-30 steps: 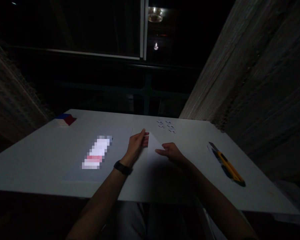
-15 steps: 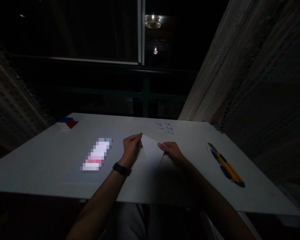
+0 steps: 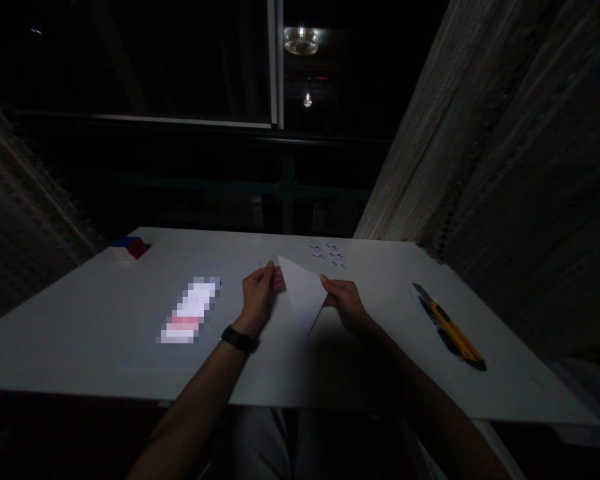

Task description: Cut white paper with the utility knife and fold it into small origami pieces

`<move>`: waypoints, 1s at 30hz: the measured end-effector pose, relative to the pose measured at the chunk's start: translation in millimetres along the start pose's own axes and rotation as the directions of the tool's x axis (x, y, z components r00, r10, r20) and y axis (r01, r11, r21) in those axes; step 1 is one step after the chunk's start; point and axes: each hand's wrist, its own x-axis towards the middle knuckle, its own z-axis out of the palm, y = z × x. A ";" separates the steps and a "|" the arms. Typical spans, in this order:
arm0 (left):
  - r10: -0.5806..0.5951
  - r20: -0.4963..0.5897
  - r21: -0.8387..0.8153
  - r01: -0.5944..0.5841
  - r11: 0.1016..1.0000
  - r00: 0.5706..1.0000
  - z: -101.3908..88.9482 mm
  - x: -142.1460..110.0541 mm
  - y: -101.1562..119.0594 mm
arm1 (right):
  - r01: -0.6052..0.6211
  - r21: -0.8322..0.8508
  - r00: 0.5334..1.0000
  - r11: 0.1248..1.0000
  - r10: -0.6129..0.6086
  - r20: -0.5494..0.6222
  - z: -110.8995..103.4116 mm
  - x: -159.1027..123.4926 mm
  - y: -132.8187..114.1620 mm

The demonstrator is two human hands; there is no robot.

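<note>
A folded sheet of plain white paper (image 3: 303,287) is held up over the middle of the white rectangular table (image 3: 65,333), between both hands. It tapers: its long axis runs from a pointed corner, aimed at the table's far edge and a little leftward, down to a narrow end toward the table's near edge. The upper edge slopes down to the right.

The right hand (image 3: 347,300) has that edge's right end clamped between thumb and fingers. The left hand (image 3: 257,297), with a black band (image 3: 239,339) at its wrist, is at the paper's left side, fingers curled just beside it; whether they grip it cannot be told.

No writing shows on the paper. Toward the table's far edge, small dark marks (image 3: 337,255) are too tiny to read. On the table's left half, a bright white oblong with a pink band (image 3: 195,307) is pixelated beyond reading. On the table's right side lies a yellow-and-black utility knife (image 3: 453,333), blade toward the far edge, no brand legible. A blue, red and white block (image 3: 129,249) sits by the table's far left corner.
</note>
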 end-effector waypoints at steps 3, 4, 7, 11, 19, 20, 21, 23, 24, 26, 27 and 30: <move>-0.158 0.240 0.046 0.151 0.987 0.958 4.0 -5.4 -2.9 | 0.039 0.097 0.992 0.995 -0.027 -0.127 -0.6 1.5 0.3; -0.187 0.312 0.109 0.161 0.981 0.931 5.0 -8.0 -4.2 | 0.039 0.131 0.988 0.991 -0.018 -0.154 -0.8 2.0 0.1; -0.205 0.406 0.256 0.104 0.961 0.891 6.5 -14.2 -7.5 | 0.017 0.219 0.984 0.976 0.023 -0.176 -2.0 2.8 -1.8; -0.180 0.343 0.230 0.103 0.968 0.922 6.3 -13.7 -9.8 | 0.000 0.190 0.984 0.982 0.034 -0.173 -5.8 3.7 -5.2; -0.028 0.190 0.186 -0.008 0.983 0.981 3.3 -6.1 -8.7 | -0.033 -0.064 0.991 0.997 0.025 -0.128 -8.0 6.0 -2.1; -0.033 0.183 0.194 -0.003 0.981 0.983 3.2 -6.2 -8.0 | -0.032 -0.076 0.991 0.997 0.022 -0.134 -7.8 6.3 -1.4; -0.049 0.179 0.197 0.013 0.980 0.983 3.1 -6.4 -7.5 | -0.029 -0.077 0.989 0.997 0.017 -0.148 -7.9 6.7 -0.9; -0.097 0.179 0.195 0.061 0.979 0.979 3.3 -6.5 -7.3 | -0.017 -0.050 0.982 0.999 0.007 -0.187 -9.1 8.1 -0.8; -0.117 0.182 0.193 0.081 0.978 0.976 3.4 -6.3 -7.7 | -0.009 -0.029 0.979 1.000 0.003 -0.202 -10.3 9.0 -1.2; -0.138 0.195 0.197 0.100 0.975 0.971 3.5 -5.9 -8.9 | 0.000 0.006 0.977 1.000 0.002 -0.215 -13.1 10.8 -2.7; -0.143 0.212 0.205 0.099 0.974 0.967 3.6 -5.7 -9.5 | 0.002 0.011 0.976 1.000 0.000 -0.216 -14.5 11.5 -3.7; -0.104 0.249 0.275 0.032 0.961 0.963 3.8 -5.9 -9.3 | 0.012 -0.025 0.973 1.000 -0.018 -0.231 -17.2 12.4 -6.5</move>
